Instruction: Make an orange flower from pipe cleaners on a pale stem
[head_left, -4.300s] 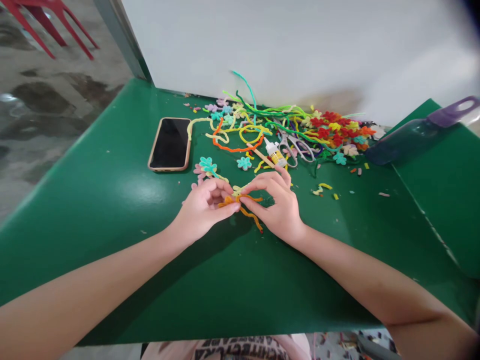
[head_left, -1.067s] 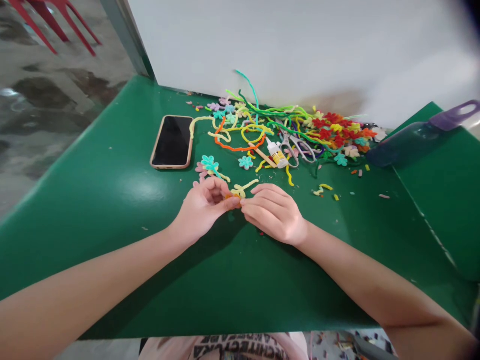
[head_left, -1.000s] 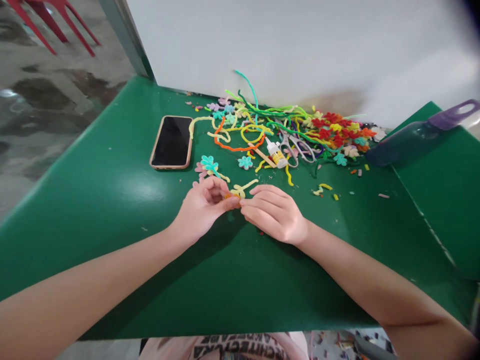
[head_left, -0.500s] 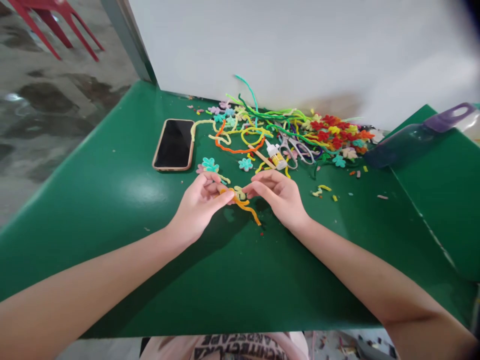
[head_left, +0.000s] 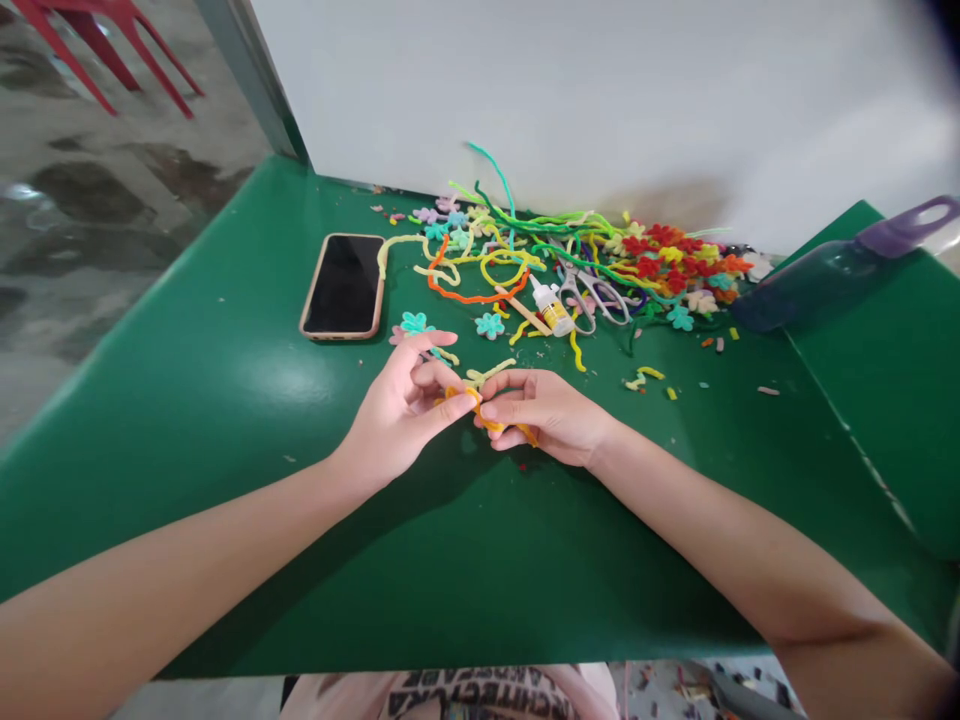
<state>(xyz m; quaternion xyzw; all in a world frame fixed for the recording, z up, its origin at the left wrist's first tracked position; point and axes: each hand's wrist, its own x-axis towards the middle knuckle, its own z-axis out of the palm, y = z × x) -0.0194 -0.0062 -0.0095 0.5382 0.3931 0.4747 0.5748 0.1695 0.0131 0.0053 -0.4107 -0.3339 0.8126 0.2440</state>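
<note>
My left hand (head_left: 409,395) pinches a bent orange pipe cleaner (head_left: 493,425) between thumb and fingers. From the other side, my right hand (head_left: 551,412) grips the same pipe cleaner, and its loose end pokes out below those fingers. The fingertips of both hands nearly meet, hiding part of the orange shape. Just beyond them lies a pale yellow pipe cleaner piece (head_left: 491,372) on the green table (head_left: 450,560). Turquoise flower shapes rest close by, one flower (head_left: 490,325) alone and another (head_left: 415,322) near my left fingers.
A phone (head_left: 343,287) lies at the left. Behind my hands are a glue bottle (head_left: 551,306), scissors (head_left: 592,295) and a wooden stick (head_left: 523,310). A heap of coloured pipe cleaners and red flowers (head_left: 664,250) runs along the white wall. A purple-capped bottle (head_left: 825,265) leans at the right.
My right hand has come in and closed on the orange pipe cleaner, which was held by my left hand alone. More of the pale yellow piece shows now.
</note>
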